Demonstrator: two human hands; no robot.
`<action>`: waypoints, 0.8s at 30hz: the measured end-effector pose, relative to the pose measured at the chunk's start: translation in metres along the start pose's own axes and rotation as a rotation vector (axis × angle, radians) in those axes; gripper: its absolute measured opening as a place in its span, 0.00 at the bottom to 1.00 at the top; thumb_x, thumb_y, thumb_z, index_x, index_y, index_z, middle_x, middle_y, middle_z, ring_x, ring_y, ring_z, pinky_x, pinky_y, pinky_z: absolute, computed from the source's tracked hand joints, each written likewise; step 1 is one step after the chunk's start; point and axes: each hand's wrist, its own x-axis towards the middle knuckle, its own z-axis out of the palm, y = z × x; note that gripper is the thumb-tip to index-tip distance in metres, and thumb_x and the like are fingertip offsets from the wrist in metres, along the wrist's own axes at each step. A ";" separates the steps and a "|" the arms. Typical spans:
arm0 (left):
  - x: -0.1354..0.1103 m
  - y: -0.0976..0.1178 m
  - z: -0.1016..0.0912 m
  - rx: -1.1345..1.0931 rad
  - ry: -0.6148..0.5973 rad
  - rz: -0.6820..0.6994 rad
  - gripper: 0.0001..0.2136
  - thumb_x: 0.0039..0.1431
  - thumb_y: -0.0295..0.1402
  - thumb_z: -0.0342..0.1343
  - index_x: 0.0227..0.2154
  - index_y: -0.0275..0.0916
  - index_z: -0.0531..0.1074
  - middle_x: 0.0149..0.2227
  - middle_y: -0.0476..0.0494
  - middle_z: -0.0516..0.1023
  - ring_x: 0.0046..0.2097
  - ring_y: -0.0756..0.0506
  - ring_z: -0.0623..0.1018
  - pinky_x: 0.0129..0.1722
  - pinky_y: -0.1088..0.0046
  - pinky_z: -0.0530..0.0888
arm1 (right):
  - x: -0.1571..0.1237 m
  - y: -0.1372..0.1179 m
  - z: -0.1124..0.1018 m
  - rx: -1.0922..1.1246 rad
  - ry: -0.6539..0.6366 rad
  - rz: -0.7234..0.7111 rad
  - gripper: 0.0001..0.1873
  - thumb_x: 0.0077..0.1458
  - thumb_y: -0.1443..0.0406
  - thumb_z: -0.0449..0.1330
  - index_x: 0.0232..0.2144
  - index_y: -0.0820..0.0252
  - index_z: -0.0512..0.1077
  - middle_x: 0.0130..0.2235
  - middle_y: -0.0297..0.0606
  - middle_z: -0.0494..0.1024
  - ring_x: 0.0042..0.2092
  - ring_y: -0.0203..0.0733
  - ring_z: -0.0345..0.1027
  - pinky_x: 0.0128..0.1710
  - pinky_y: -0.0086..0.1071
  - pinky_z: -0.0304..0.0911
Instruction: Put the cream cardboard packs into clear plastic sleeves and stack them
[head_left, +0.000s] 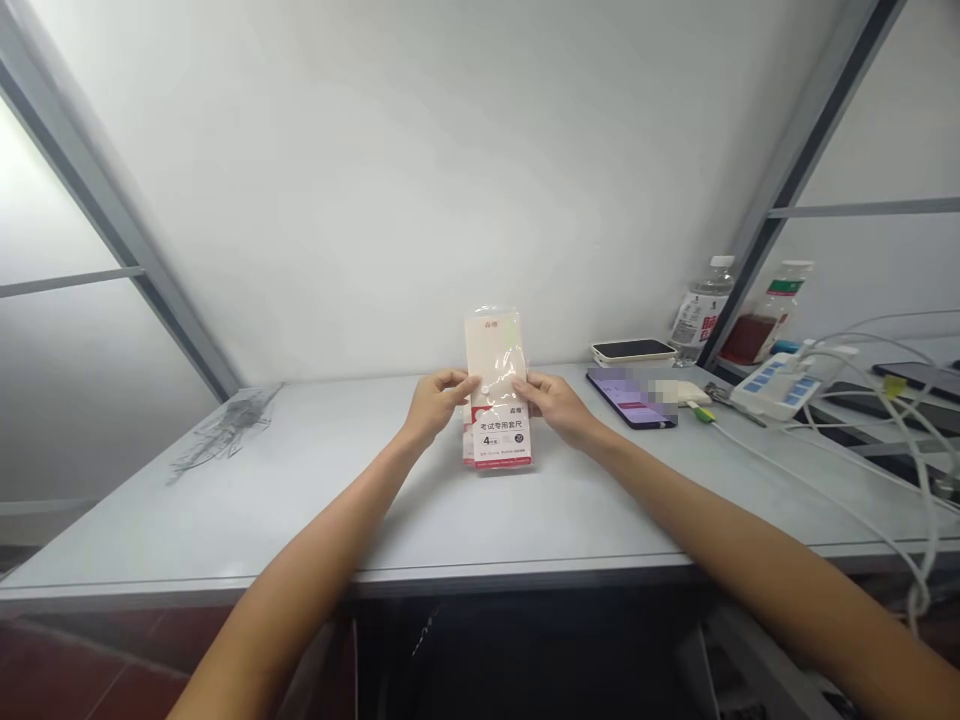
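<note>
Upright above the desk, a clear plastic packet of a ruler set (pixel 496 360) faces me, cream inside with a red-and-white printed label at its lower end. Part of a second, similar label (pixel 469 445) shows behind its left edge. My left hand (pixel 439 400) pinches the packet's left side, thumb on the front. On the opposite side, my right hand (pixel 556 402) grips the edge the same way. The fingers behind the packet are hidden.
A phone with a lit screen (pixel 630 398), another phone (pixel 634 350), bottles (pixel 703 310) and a white power strip (pixel 780 385) with tangled cables crowd the right side. Dark scribbled marks (pixel 232 425) cover the desk (pixel 315 500) at left. A white panel (pixel 360 200) stands behind.
</note>
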 end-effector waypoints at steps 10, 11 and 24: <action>0.014 0.006 -0.039 0.292 0.157 -0.235 0.11 0.53 0.41 0.50 0.25 0.38 0.61 0.29 0.45 0.73 0.29 0.49 0.74 0.27 0.72 0.73 | 0.015 0.011 -0.036 -0.292 0.213 0.099 0.14 0.58 0.59 0.48 0.37 0.64 0.68 0.29 0.42 0.76 0.25 0.36 0.69 0.22 0.27 0.61; 0.016 0.006 -0.049 0.444 0.151 -0.307 0.10 0.54 0.40 0.48 0.26 0.38 0.61 0.30 0.45 0.74 0.28 0.50 0.75 0.26 0.73 0.72 | 0.018 0.016 -0.043 -0.412 0.226 0.134 0.15 0.59 0.60 0.47 0.39 0.64 0.67 0.30 0.43 0.76 0.25 0.35 0.69 0.22 0.27 0.61; 0.018 -0.021 -0.099 1.206 0.097 -0.678 0.06 0.36 0.27 0.58 0.21 0.37 0.66 0.22 0.36 0.74 0.32 0.35 0.76 0.29 0.63 0.69 | 0.025 0.045 -0.065 -1.211 0.294 0.349 0.15 0.48 0.69 0.55 0.40 0.71 0.67 0.41 0.61 0.70 0.45 0.60 0.65 0.40 0.45 0.58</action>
